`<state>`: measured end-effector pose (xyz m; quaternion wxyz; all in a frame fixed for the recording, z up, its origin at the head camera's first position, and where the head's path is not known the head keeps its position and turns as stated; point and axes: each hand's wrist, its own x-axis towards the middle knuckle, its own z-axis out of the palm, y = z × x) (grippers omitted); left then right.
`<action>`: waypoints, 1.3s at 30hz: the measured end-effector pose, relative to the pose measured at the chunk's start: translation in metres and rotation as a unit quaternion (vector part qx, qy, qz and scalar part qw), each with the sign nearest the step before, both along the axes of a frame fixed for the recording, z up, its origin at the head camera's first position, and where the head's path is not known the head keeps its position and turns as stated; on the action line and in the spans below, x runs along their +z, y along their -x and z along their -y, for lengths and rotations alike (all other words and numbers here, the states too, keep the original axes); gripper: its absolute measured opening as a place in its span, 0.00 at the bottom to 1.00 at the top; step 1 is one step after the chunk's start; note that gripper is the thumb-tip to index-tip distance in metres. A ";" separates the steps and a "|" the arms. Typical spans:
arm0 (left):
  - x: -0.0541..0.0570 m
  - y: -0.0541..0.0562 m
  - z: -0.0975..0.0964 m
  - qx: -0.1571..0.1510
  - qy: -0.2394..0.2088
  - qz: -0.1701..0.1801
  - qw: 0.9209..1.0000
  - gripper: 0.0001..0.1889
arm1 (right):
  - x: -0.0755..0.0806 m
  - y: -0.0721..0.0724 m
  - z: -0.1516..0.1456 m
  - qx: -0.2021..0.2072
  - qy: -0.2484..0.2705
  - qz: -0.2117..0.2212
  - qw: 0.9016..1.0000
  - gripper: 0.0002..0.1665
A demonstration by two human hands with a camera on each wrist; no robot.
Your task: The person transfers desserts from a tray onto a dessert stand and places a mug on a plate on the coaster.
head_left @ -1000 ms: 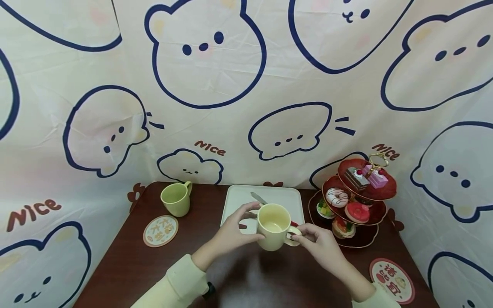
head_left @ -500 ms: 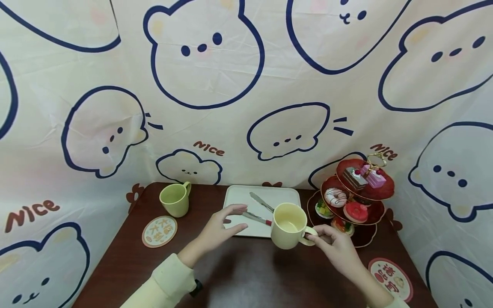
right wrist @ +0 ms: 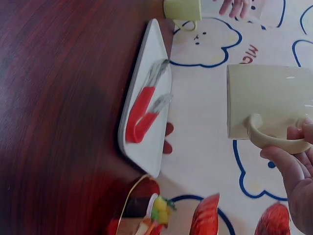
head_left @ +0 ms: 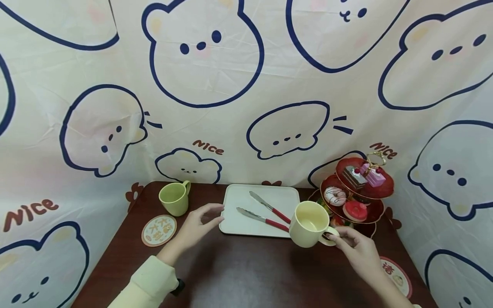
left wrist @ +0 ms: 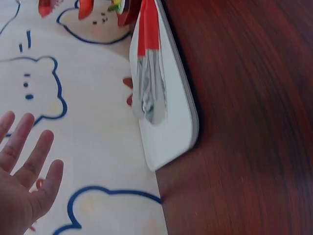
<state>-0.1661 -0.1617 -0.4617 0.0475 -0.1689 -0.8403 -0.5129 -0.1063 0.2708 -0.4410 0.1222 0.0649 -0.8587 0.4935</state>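
A pale yellow mug (head_left: 308,226) hangs above the table, its handle pinched by my right hand (head_left: 356,250). In the right wrist view the same mug (right wrist: 269,100) shows thumb and fingers at its handle. My left hand (head_left: 196,226) holds nothing, fingers loosely bent, beside the tray's left edge; the left wrist view shows the hand (left wrist: 27,176) with spread fingers. On the white tray (head_left: 233,199) lie two red-handled knives, an upper knife (head_left: 269,206) and a lower knife (head_left: 262,219). The mug overlaps the tray's right corner in the head view.
A green mug (head_left: 174,199) stands at the back left, behind a round coaster (head_left: 159,231). At the right rises a tiered stand (head_left: 379,192) with toy cakes and doughnuts. Another coaster (head_left: 396,278) is partly covered by the right arm. A printed cloth (head_left: 208,128) hangs behind the table.
My left hand has let go of the yellow mug and moved left. The right hand has carried the mug to the right, uncovering the knives on the tray.
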 end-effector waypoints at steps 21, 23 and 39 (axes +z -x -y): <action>-0.005 0.000 0.057 0.124 -0.006 0.025 0.992 0.18 | 0.002 -0.029 -0.061 -0.158 -0.054 0.158 0.973 0.24; -0.005 0.001 0.062 0.134 -0.001 0.029 0.991 0.19 | 0.001 -0.030 -0.069 -0.172 -0.064 0.173 0.968 0.25; -0.041 0.001 0.123 0.235 0.075 0.033 0.968 0.20 | -0.022 -0.045 -0.114 -0.295 -0.020 0.197 0.935 0.21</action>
